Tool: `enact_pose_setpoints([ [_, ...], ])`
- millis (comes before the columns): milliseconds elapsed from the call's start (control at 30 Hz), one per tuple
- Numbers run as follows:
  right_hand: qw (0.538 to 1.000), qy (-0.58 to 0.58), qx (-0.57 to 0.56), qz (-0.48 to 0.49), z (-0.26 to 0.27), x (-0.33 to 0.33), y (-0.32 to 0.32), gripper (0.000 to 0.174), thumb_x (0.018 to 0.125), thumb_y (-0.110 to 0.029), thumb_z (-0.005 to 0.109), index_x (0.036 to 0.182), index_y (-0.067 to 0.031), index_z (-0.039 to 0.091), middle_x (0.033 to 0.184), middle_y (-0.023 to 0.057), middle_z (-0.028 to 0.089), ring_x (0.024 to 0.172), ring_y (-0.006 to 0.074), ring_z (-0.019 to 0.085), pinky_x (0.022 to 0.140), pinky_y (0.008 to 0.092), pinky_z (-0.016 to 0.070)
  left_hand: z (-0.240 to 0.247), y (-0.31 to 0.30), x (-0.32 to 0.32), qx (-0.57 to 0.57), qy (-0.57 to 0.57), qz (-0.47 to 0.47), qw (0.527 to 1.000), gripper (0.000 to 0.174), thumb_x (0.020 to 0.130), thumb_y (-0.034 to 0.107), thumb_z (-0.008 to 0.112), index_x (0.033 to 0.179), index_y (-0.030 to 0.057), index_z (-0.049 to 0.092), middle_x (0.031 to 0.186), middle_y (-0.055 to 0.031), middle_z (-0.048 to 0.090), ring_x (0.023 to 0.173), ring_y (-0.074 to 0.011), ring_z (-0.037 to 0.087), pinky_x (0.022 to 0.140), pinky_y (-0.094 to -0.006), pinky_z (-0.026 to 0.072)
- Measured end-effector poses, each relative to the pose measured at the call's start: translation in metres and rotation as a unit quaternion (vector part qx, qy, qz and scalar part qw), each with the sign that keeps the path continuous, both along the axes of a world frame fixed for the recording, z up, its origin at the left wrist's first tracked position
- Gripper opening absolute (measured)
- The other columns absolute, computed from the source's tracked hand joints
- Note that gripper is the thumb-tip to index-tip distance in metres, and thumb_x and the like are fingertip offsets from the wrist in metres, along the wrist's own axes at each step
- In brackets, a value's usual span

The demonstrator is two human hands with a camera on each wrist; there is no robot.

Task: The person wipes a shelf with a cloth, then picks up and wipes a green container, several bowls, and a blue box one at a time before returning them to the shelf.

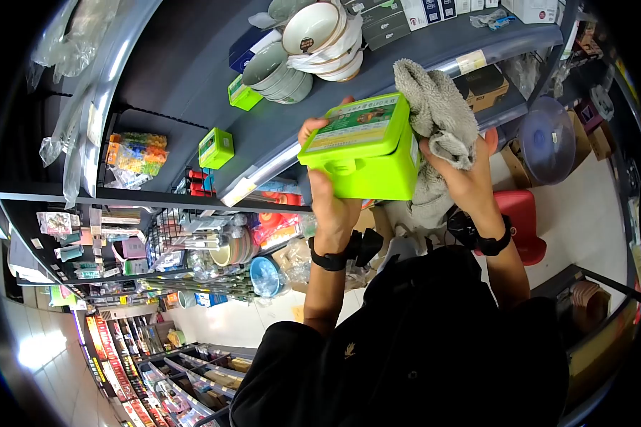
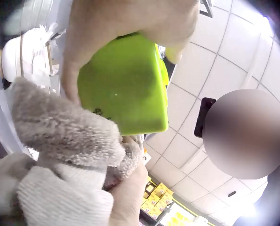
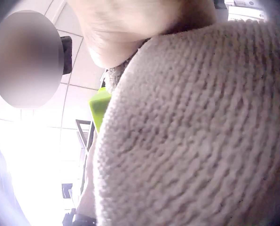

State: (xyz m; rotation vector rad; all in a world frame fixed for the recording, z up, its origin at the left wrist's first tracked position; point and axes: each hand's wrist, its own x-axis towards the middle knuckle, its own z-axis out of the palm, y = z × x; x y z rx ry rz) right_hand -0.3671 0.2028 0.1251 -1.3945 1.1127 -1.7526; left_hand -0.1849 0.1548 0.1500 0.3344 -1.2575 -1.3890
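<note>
A bright green lidded box [image 1: 367, 167] with a printed label on its lid is held up in front of the shelf. The left hand [image 1: 329, 199] grips its left side, fingers behind and thumb on the near face. In the left wrist view that hand [image 2: 126, 21] curls over the green box [image 2: 126, 89]. The right hand [image 1: 463, 178] clutches a grey cloth [image 1: 438, 107] against the box's right side. The cloth [image 3: 191, 127] fills much of the right wrist view, below the right hand [image 3: 140, 23].
On the dark shelf [image 1: 171, 92] stand stacked bowls [image 1: 278, 75], two small green boxes [image 1: 216, 148] and packaged goods. Lower shelves hold mixed wares and a blue basin [image 1: 266, 276]. A red stool [image 1: 521, 228] stands at the right, near a translucent round tub [image 1: 547, 140].
</note>
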Motion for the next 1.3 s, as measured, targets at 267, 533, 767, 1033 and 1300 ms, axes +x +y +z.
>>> enact_pose_setpoints([
  [267, 0.987, -0.158, 0.031, 0.029, -0.002, 0.009, 0.015, 0.037, 0.085, -0.005, 0.071, 0.118, 0.0036, 0.059, 0.106, 0.0099, 0.068, 0.094, 0.0143, 0.063, 0.087, 0.0302, 0.0487, -0.004, 0.009, -0.021, 0.106, 0.107, 0.050, 0.987, 0.057, 0.099, 0.052, 0.047, 0.138, 0.0142, 0.034, 0.149, -0.0188, 0.036, 0.133, -0.0337, 0.043, 0.110, -0.0452, 0.0368],
  [533, 0.957, -0.280, 0.059, 0.053, -0.014, 0.008, 0.004, 0.050, 0.094, -0.031, 0.067, 0.129, 0.0030, 0.054, 0.122, 0.0079, 0.060, 0.110, 0.0142, 0.055, 0.097, 0.0284, 0.0423, 0.002, -0.021, -0.002, -0.386, -0.304, 0.198, 0.848, 0.102, 0.055, 0.055, 0.090, 0.129, 0.0058, 0.040, 0.137, -0.0203, 0.051, 0.138, -0.0428, 0.038, 0.112, -0.0563, 0.0304],
  [767, 0.920, -0.355, 0.142, 0.082, -0.016, 0.015, 0.006, 0.065, 0.096, -0.047, 0.060, 0.136, 0.0014, 0.049, 0.130, 0.0079, 0.057, 0.117, 0.0151, 0.053, 0.100, 0.0293, 0.0401, 0.033, 0.015, 0.014, -0.405, -0.456, 0.195, 0.768, 0.090, 0.055, 0.039, 0.094, 0.127, 0.0089, 0.049, 0.136, -0.0197, 0.054, 0.130, -0.0403, 0.049, 0.107, -0.0538, 0.0386],
  [1033, 0.939, -0.320, 0.108, 0.069, -0.014, 0.029, 0.018, 0.065, 0.096, -0.043, 0.061, 0.140, 0.0024, 0.044, 0.136, 0.0095, 0.053, 0.122, 0.0163, 0.050, 0.104, 0.0299, 0.0371, 0.033, 0.020, 0.021, -0.282, -0.360, 0.110, 0.883, 0.052, 0.083, 0.025, 0.073, 0.125, 0.0015, 0.052, 0.137, -0.0254, 0.052, 0.128, -0.0422, 0.051, 0.103, -0.0449, 0.0424],
  [1300, 0.963, -0.262, 0.052, 0.034, -0.002, 0.026, 0.024, 0.059, 0.096, -0.035, 0.063, 0.139, 0.0028, 0.046, 0.135, 0.0100, 0.053, 0.122, 0.0178, 0.050, 0.106, 0.0305, 0.0357, 0.024, 0.019, 0.015, -0.316, -0.359, 0.137, 0.867, 0.043, 0.088, 0.009, 0.061, 0.130, 0.0012, 0.058, 0.137, -0.0239, 0.054, 0.132, -0.0422, 0.047, 0.109, -0.0450, 0.0364],
])
